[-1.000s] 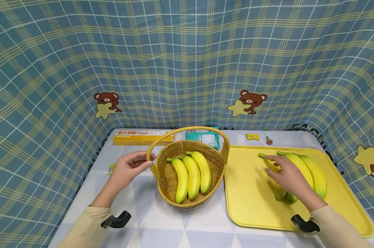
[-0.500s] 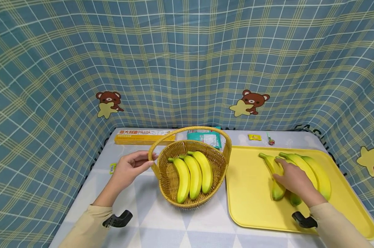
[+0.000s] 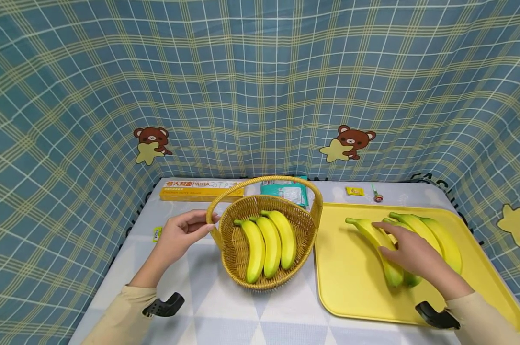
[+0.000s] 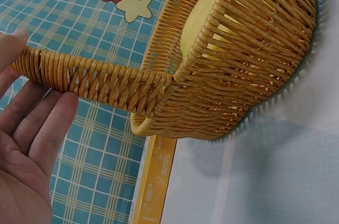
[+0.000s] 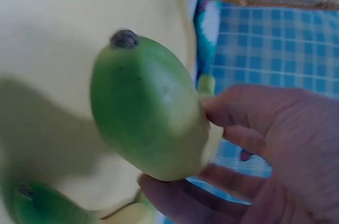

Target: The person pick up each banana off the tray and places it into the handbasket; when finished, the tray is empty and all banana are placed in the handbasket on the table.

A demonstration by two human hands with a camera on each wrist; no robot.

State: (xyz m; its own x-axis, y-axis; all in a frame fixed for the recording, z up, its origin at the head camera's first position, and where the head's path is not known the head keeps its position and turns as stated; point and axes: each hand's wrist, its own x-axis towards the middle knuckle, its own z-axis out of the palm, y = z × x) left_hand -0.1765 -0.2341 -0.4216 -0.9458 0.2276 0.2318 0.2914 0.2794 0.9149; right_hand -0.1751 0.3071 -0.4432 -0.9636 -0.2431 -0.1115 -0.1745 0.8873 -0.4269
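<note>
in the head view, the right hand lay on a banana on the yellow tray. its fingers were curled round the banana and held it near the middle. the stem end stuck out to the left, past the fingers, and the green end poked out near the wrist. more bananas lay just beside it on the tray, on the right. the left hand was at the left side of the wicker basket. its fingertips touched the basket handle where it met the rim. three bananas lay side by side in the basket. a long yellow pasta box and a teal packet lay behind the basket.

in the left wrist view, the left hand was flat with straight fingers. the fingers lay against the woven basket handle and did not wrap round it.

in the right wrist view, the right hand gripped the banana. the thumb was on one side and the fingers were under it. the green tip with its dark spot stuck out past the hand, over the yellow tray.
</note>
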